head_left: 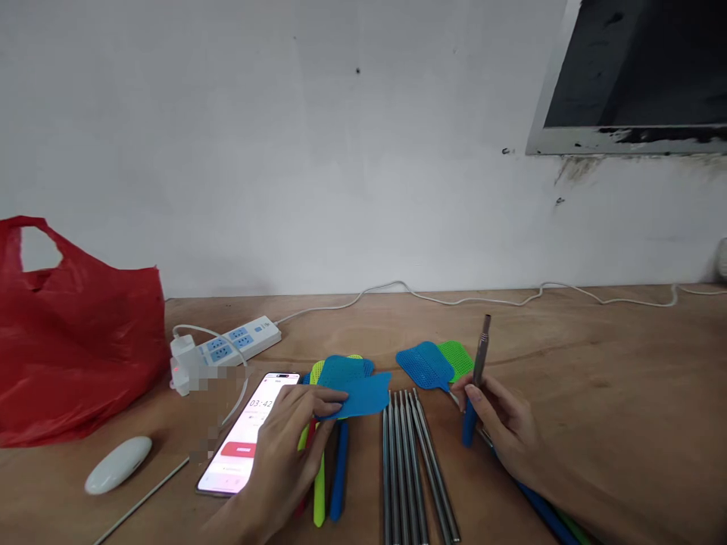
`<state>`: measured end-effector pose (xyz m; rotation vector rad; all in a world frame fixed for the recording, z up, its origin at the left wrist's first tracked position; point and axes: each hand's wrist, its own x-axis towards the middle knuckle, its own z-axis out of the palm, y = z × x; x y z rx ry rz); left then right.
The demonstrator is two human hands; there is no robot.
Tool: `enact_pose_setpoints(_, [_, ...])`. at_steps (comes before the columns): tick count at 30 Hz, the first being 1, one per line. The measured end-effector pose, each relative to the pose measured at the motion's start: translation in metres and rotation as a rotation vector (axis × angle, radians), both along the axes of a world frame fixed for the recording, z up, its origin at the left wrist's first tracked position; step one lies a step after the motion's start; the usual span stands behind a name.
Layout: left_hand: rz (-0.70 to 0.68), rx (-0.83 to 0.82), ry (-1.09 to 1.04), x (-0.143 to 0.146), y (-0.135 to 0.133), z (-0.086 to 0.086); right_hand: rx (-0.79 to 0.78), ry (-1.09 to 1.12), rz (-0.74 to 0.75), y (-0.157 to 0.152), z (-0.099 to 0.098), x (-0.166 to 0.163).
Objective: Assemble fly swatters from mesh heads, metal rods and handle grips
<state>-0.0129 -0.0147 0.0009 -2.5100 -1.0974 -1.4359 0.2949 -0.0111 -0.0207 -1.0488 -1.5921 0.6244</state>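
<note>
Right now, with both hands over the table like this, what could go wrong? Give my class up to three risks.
The left hand overlaps the lit phone in this view, so it might brush the screen or nudge it.

The right hand holds the blue-ended metal rod between thumb and fingers; a loose grip could let it slip.

The metal tubes lie side by side between the hands, so a bump could roll them.
</note>
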Motion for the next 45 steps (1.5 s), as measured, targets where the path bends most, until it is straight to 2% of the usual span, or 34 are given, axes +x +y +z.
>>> enact_pose_setpoints(5, [0.047, -0.415, -0.494, 0.007, 0.0, 0.002, -0.055, -0.056, 0.004, 0.001, -0.005, -0.005])
enact_pose_setpoints(7, [0.004, -0.549, -0.672, 0.011, 0.0, 0.006, -0.081, -0.069, 0.042, 0.001, -0.007, -0.007])
enact_pose_setpoints(9, [-0.07, -0.646, -0.785, 0.014, 0.0, 0.01, -0.098, -0.075, 0.064, 0.0, -0.008, -0.009])
enact_pose_setpoints(12, [-0.141, -0.727, -0.829, 0.016, -0.002, 0.014, -0.12, -0.112, 0.085, -0.001, -0.007, -0.01])
enact_pose_setpoints(18, [-0.085, -0.78, -0.762, 0.013, 0.001, 0.007, -0.098, -0.212, 0.16, -0.001, -0.006, -0.006])
enact_pose_setpoints(23, [-0.026, -0.779, -0.848, 0.014, 0.007, 0.007, -0.135, -0.28, 0.315, -0.006, 0.004, -0.007])
enact_pose_setpoints(27, [-0.03, -0.801, -0.92, 0.015, 0.009, 0.008, -0.167, -0.312, 0.383, -0.011, 0.011, -0.011])
enact_pose_setpoints(34, [-0.045, -0.925, -1.071, 0.018, 0.007, 0.01, -0.18, -0.32, 0.38, -0.011, 0.007, -0.011])
enact_pose_setpoints(45, [-0.009, -0.748, -0.874, 0.015, 0.004, 0.009, -0.137, -0.382, 0.311, -0.013, 0.011, -0.014])
